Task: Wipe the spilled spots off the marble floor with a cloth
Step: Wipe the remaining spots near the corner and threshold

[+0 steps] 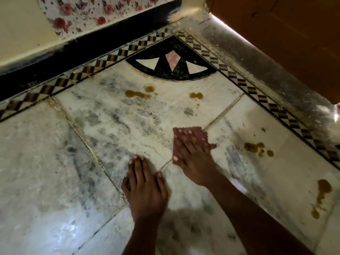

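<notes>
Marble floor [55,162], pale with grey veining, fills nearly the whole view; glossy, with a bright glare patch at lower left, so likely slick where wet. Checkered inlay border [88,69] runs along two edges and meets at a black fan-shaped corner inlay [172,70]; dark skirting [73,52] and floral fabric [82,13] beyond, brown door or panel [294,34] at upper right. Brown spilled spots lie in four groups: two near the corner inlay [137,94] and [196,95], one to the right [251,147], one trailing at the lower right [324,186]. All look unwiped. Left hand [146,192] is spread flat on bare marble, palm down, holding nothing, apparently bracing. Right hand [191,155] lies flat with fingers extended on top of the cloth [199,132], pressing it to the floor rather than gripping it. Cloth is small, pinkish-maroon, with zigzag-cut edges; sits between the spot groups, touching none, nearest the right-hand group. Judging by how it lies flush under the palm: thin, soft, very light, no stiffness of its own. Should slide easily over polished stone but may bunch or slip out if pushed by fingertips alone. Best hold is broad palm pressure over its middle, fingers spread toward the leading edge. Small size suggests it will saturate quickly; refolding probable.
</notes>
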Demonstrator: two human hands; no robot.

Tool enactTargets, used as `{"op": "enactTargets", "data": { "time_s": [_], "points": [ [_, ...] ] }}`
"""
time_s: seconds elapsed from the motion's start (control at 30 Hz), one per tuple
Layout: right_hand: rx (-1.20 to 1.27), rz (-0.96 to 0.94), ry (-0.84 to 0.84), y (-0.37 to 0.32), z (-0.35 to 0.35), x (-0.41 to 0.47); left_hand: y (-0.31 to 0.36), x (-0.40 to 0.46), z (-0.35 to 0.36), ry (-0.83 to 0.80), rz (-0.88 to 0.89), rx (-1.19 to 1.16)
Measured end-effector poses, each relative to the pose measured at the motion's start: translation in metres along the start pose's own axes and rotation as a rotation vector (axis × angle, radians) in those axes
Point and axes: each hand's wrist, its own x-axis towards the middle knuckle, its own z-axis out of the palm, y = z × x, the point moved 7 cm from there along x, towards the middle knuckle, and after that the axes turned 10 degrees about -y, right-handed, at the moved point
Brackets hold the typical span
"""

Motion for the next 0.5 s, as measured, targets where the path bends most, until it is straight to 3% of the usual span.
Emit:
{"op": "enactTargets", "data": {
  "time_s": [0.1, 0.23, 0.3, 0.37, 0.5],
  "points": [
    [0.021, 0.057, 0.003, 0.022, 0.006, -0.04, -0.001, 0.0, 0.001, -0.005, 0.003, 0.0],
    [0.215, 0.592, 0.078, 0.044, 0.006, -0.029, -0.002, -0.001, 0.003, -0.021, -0.004, 0.002],
    [0.352, 0.709, 0.011, 0.037, 0.003, 0.0, -0.002, -0.001, 0.003, -0.014, 0.001, 0.005],
    [0.347, 0.613, -0.026, 0.023, 0.001, 0.021, -0.002, -0.001, 0.003, -0.001, 0.008, 0.0],
    [0.172, 0.221, 0.009, -0.008, 0.002, -0.013, -0.002, -0.002, 0.001, 0.017, 0.017, -0.017]
  ]
}}
